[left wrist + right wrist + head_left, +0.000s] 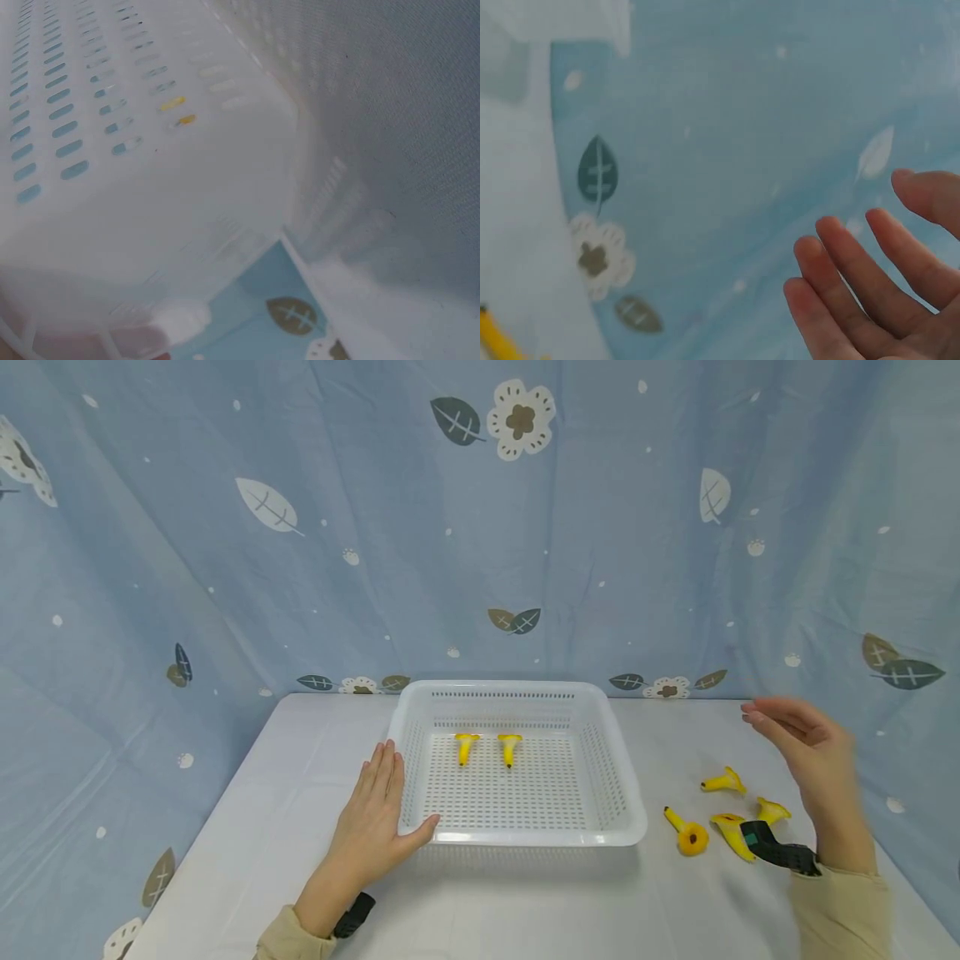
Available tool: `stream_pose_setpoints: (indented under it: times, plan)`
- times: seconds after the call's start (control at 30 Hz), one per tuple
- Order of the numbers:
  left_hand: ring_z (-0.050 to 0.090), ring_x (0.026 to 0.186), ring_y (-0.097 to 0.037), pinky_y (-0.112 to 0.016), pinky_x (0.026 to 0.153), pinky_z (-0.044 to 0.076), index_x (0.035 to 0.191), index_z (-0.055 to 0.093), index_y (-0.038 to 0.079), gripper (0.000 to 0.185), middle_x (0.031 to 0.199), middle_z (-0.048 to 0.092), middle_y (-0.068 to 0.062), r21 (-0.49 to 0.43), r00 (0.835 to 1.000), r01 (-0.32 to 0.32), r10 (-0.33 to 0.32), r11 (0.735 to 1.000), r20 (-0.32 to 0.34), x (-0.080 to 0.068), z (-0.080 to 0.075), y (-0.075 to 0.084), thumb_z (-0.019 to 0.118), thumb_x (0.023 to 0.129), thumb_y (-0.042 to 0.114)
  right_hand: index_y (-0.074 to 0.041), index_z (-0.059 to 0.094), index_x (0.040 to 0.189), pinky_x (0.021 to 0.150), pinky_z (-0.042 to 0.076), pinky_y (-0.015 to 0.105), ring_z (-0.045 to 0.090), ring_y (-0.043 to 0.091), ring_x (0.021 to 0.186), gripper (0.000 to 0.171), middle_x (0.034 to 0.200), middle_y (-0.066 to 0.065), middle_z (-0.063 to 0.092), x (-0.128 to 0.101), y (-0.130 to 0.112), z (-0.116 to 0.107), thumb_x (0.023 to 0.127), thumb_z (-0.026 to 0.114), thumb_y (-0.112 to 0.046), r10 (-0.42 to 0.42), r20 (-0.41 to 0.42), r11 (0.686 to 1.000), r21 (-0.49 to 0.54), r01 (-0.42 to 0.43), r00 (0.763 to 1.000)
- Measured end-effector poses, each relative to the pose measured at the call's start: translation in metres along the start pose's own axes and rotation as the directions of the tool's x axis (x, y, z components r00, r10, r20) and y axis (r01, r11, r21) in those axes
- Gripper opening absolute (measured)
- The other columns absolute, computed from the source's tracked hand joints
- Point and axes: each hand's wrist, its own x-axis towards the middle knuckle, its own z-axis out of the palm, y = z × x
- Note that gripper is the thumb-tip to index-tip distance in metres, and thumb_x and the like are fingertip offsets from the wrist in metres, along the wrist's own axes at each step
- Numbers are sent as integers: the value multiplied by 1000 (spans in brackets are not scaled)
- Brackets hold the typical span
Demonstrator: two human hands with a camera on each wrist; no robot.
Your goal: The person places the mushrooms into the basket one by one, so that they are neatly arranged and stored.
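Note:
A white perforated plastic basket [517,838] stands on the table, with two yellow trumpet-shaped mushrooms, a left one [465,749] and a right one [509,750], lying on its floor. My left hand [372,828] rests against the basket's left side, fingers straight and thumb by the front rim. Close up, the left wrist view shows the slotted basket wall [150,225]. Raised over the table's right side, my right hand [817,764] has loosely bent fingers; the right wrist view shows this hand [885,292] holding nothing.
Several more yellow mushrooms lie right of the basket: one with its cap up [692,837], one farther back [724,781], and others near my right wrist. A blue patterned curtain [480,543] hangs behind the white table [480,910].

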Motion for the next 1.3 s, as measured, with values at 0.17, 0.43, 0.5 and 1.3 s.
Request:
stream_pose_setpoints:
  times: [0.17, 0.43, 0.5, 1.3]
  plan:
    - [14, 148, -43, -53, 119, 18, 147, 28, -18, 101, 160, 14, -30, 1, 1000, 1, -1, 1000, 0, 0, 1, 0, 64, 85, 54, 9, 64, 118, 82, 51, 11, 70, 8, 92, 25, 105, -2, 74, -11, 24, -24, 94, 61, 6, 71, -10, 995, 68, -70, 997]
    - [13, 149, -42, -55, 118, 20, 147, 28, -18, 102, 160, 15, -30, 2, 1000, 7, -7, 1000, 1, -1, 0, 0, 64, 85, 55, 2, 69, 119, 77, 52, 10, 70, 4, 90, 26, 105, -8, 73, -28, 65, -53, 95, 65, -7, 283, -95, 954, 129, -270, 954]
    - [12, 149, -42, -55, 118, 20, 147, 28, -18, 102, 160, 14, -30, 2, 1000, 7, -7, 1000, 2, -2, 0, 0, 64, 85, 54, 1, 68, 122, 77, 50, 8, 68, 1, 91, 29, 105, -11, 73, -33, 74, -61, 96, 65, -9, 316, -110, 948, 88, -307, 942]
    - [19, 146, -45, -54, 117, 22, 144, 32, -19, 100, 157, 19, -33, 2, 998, -31, 31, 1000, -57, -1, 2, -1, 65, 85, 53, -11, 50, 146, 101, 38, 65, 41, -13, 88, 78, 92, -40, 48, -54, 139, -107, 85, 71, -55, 632, -170, 635, -446, -631, 756]
